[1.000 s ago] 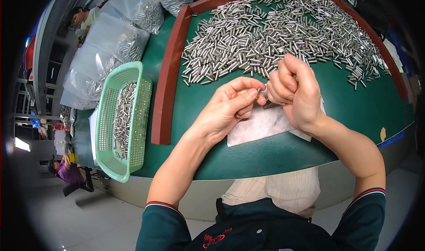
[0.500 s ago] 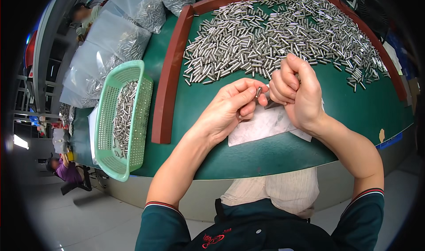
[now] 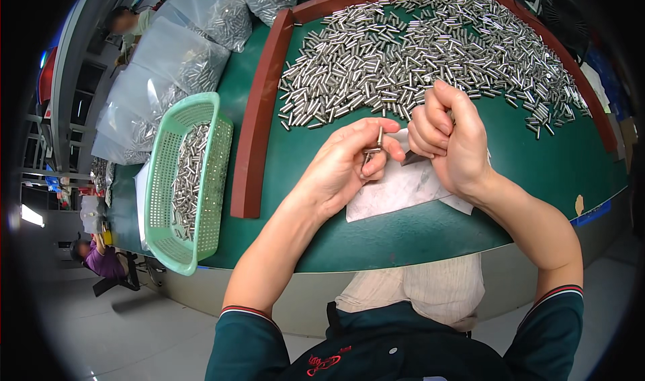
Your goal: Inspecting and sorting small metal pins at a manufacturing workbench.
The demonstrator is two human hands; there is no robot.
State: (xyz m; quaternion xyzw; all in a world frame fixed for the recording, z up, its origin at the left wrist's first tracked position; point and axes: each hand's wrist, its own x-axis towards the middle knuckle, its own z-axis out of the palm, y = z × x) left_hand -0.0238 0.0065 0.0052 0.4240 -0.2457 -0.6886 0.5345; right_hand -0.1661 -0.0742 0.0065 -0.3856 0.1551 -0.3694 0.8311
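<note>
My left hand is closed on small metal pins. One pin stands nearly upright between thumb and fingers, and at least one more lies lower, against the curled fingers. Close beside it on the right, my right hand is raised in a fist with the thumb up; what it holds, if anything, is hidden. Under both hands lies a smudged white sheet of paper on the green tabletop. Just beyond my hands spreads a wide heap of shiny metal pins.
Red-brown bars frame the heap at the left, back and right. To the left stands a green basket with more pins inside. Clear plastic bags of pins line the far left. A dark fan is at back right. Two people are off left.
In my left hand, the pin at the fingertips has shifted left and turned more upright, and another pin now shows below it. My right fist has barely moved.
</note>
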